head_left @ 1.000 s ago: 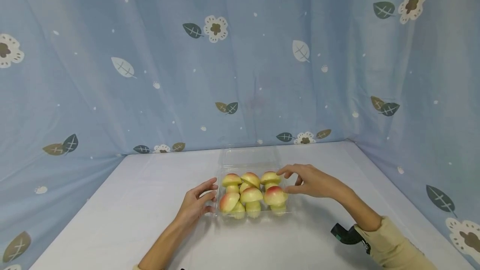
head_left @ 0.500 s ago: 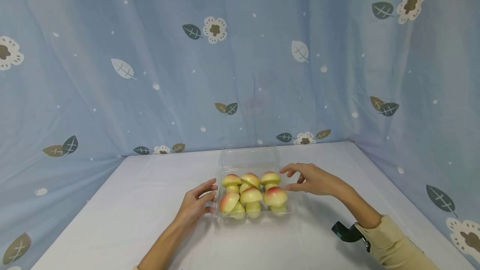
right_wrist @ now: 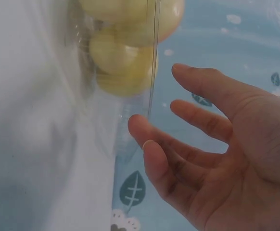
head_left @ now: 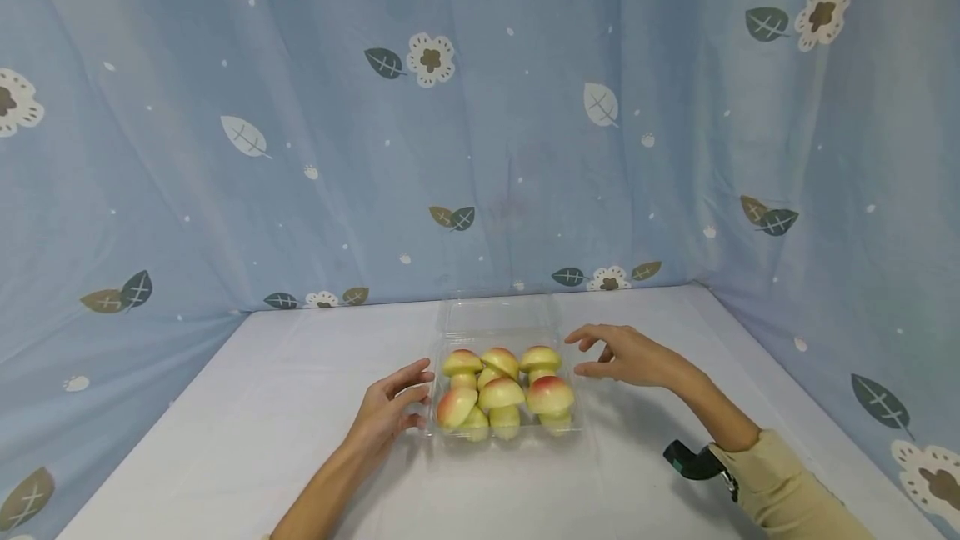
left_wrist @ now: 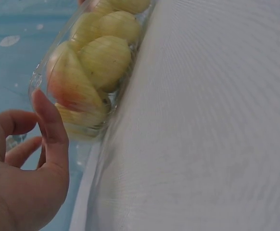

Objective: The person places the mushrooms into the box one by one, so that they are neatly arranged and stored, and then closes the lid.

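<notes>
— Since a second ago, has the right hand (head_left: 633, 357) pulled rightwards off the fruit (head_left: 504, 394)?

— Yes; it hovers just right of the clear box (head_left: 507, 437), fingers loose, grasping nothing. Mid-bench (head_left: 225, 440), the box sits between both hands.

— And the left hand (head_left: 392, 408)?

— Relaxed, fingertips (left_wrist: 46, 113) at the box's left wall.

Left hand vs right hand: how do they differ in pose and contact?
The left hand rests low at the clear box's left side; the right hand hovers higher by the right rim, apparently not touching. Right fingers are spread; left fingers lie closer together. Both are open and hold nothing.
</notes>
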The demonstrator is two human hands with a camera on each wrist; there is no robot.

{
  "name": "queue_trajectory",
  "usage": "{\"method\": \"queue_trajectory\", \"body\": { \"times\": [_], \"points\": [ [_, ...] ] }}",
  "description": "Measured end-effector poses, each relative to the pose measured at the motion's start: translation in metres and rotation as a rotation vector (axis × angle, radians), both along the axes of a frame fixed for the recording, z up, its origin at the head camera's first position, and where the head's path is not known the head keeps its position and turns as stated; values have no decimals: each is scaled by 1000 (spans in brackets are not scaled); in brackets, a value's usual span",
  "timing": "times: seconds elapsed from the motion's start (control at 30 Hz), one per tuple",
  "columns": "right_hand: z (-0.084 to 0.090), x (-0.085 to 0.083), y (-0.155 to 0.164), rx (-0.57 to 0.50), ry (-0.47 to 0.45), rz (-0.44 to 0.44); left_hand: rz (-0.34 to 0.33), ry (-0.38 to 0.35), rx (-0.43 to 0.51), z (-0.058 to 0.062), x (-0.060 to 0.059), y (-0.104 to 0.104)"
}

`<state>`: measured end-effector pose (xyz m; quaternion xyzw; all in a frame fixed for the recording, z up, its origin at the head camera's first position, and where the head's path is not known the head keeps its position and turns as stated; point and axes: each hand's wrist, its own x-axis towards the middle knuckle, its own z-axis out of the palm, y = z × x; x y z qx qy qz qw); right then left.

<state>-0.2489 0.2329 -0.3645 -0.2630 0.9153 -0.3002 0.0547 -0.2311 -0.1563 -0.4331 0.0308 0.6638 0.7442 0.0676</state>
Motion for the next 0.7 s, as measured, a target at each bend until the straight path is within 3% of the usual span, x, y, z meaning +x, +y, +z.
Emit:
{"method": "queue_trajectory", "body": {
  "times": [0.43,0.7],
  "points": [
    [-8,-22,1,-67,-39,29,-15,15,-1,-2,0,-2],
    [-14,-45,-4,-98,7,-10,-19,18,6,-2,-1,0]
  ]
}}
